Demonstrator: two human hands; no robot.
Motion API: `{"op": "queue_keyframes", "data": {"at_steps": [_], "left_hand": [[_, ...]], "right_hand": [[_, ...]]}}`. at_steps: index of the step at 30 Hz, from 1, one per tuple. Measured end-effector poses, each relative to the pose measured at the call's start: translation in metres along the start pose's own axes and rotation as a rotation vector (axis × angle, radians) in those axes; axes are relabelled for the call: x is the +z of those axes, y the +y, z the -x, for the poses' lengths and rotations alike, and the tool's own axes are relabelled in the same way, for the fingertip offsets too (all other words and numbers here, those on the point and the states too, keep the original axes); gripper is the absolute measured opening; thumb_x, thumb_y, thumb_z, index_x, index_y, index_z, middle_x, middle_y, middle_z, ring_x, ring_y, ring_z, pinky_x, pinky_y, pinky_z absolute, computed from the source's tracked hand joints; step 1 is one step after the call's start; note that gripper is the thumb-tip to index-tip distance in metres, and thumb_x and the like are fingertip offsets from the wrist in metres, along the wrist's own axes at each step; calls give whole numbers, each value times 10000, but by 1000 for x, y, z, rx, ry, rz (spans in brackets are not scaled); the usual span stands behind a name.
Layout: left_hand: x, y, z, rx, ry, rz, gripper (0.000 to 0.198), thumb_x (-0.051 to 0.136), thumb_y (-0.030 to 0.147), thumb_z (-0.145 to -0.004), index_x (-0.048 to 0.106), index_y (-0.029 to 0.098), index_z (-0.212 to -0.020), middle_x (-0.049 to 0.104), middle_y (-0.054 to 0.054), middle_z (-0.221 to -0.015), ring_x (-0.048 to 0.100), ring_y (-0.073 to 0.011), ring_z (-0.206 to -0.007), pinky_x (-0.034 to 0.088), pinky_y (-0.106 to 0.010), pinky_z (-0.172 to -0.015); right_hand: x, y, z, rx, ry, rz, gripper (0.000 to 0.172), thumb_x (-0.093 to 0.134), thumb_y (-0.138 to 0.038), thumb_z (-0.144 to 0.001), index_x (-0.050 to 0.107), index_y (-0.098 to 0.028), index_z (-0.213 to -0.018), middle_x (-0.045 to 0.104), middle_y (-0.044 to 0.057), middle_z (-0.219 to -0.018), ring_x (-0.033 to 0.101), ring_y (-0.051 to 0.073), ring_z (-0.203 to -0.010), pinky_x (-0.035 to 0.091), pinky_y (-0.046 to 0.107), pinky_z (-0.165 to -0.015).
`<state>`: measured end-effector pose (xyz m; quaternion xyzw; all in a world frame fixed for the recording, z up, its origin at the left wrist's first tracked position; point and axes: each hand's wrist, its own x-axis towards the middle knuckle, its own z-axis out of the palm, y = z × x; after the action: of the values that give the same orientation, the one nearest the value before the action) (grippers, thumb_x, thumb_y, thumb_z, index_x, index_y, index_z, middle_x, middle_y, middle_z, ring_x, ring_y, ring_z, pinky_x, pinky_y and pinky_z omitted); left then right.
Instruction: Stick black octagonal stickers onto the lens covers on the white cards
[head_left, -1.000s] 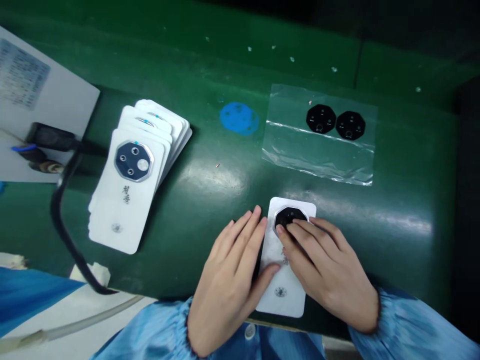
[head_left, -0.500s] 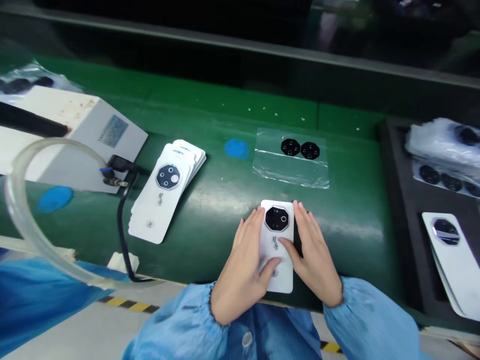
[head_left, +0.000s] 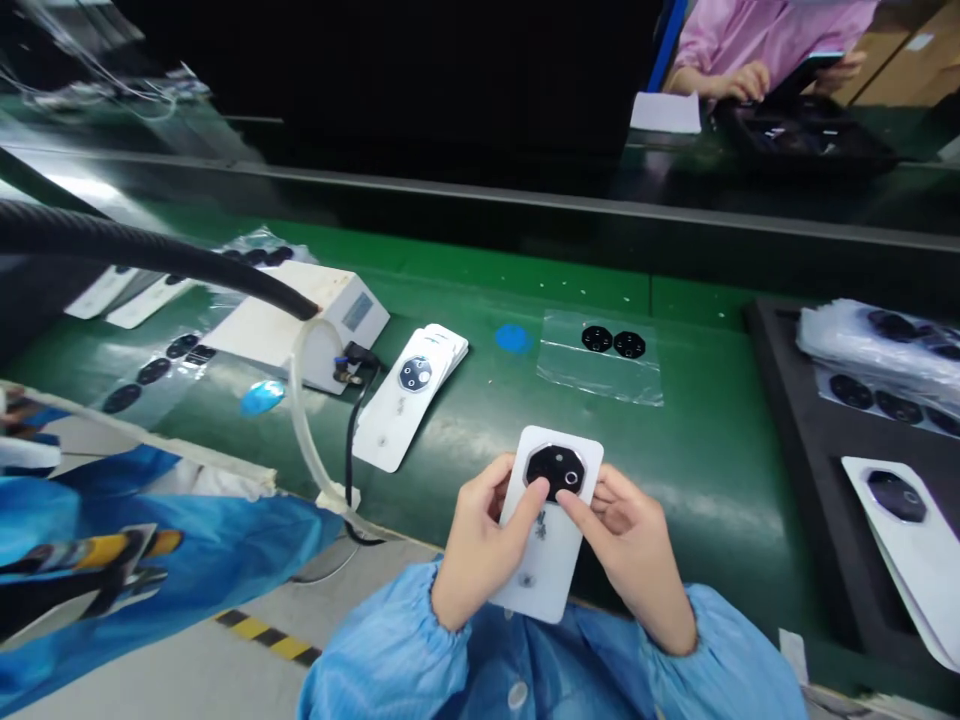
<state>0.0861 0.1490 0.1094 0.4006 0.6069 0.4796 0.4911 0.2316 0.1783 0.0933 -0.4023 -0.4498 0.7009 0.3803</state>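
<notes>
Both my hands hold a white rounded card [head_left: 541,570] that has a glossy black octagonal lens plate [head_left: 555,472] near its top. The card appears lifted off the bench and tilted. My left hand [head_left: 484,545] grips its left edge, with the thumb reaching the plate's lower edge. My right hand [head_left: 626,555] grips the right edge, and its thumb lies across the card just under the plate. A stack of similar white cards [head_left: 397,420] lies to my left, and a clear plastic sheet [head_left: 600,370] with two black octagonal plates lies ahead.
The green bench [head_left: 457,440] holds a blue disc [head_left: 513,339], a white box unit [head_left: 300,335], a clear tube [head_left: 304,430] and a black cable [head_left: 349,470]. A black foam tray [head_left: 802,480] stands right. A person's pink sleeve [head_left: 720,50] shows beyond a dark partition.
My view has swung up and wider. The card has risen from the bench and tilted, and my hands have moved from lying on it to gripping its sides.
</notes>
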Motion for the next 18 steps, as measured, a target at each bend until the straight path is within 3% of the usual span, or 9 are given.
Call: {"op": "queue_keyframes", "data": {"at_steps": [4, 8, 11, 14, 18], "left_hand": [[-6, 21, 15, -10, 7, 42, 272, 571, 383, -869, 556, 147, -736, 502, 35, -600, 412, -64, -520, 328, -161, -460], [-8, 32, 28, 0, 67, 26, 324, 549, 416, -873, 535, 146, -694, 447, 40, -565, 359, -60, -496, 289, -163, -436], [-10, 33, 37, 66, 107, -73, 361, 510, 403, -901, 477, 153, -641, 387, 50, -540, 328, -54, -485, 264, -166, -433], [-13, 33, 43, 142, 115, -154, 373, 467, 373, -932, 446, 156, -630, 374, 50, -548, 336, -50, -489, 268, -166, -446], [-15, 32, 45, 166, 73, -171, 361, 426, 369, -954, 477, 154, -667, 368, 51, -557, 324, -53, -492, 262, -173, -445]], "right_hand": [[15, -29, 12, 11, -49, -5, 166, 654, -341, -893, 600, -192, -943, 670, 24, -745, 620, 145, -600, 483, 207, -495], [28, -44, 22, 9, -14, 18, 165, 625, -358, -906, 590, -196, -903, 607, -8, -638, 534, 108, -498, 398, 185, -426], [33, -45, 24, -35, -26, 57, 179, 692, -319, -850, 602, -213, -964, 650, 0, -722, 570, 118, -563, 451, 190, -480], [36, -45, 24, 28, -19, 84, 338, 764, -306, -778, 593, -227, -1059, 686, 9, -785, 627, 153, -649, 511, 217, -549], [37, -46, 25, -12, -17, 207, 214, 691, -345, -843, 609, -210, -988, 674, 5, -733, 591, 132, -577, 473, 198, -477]]}}
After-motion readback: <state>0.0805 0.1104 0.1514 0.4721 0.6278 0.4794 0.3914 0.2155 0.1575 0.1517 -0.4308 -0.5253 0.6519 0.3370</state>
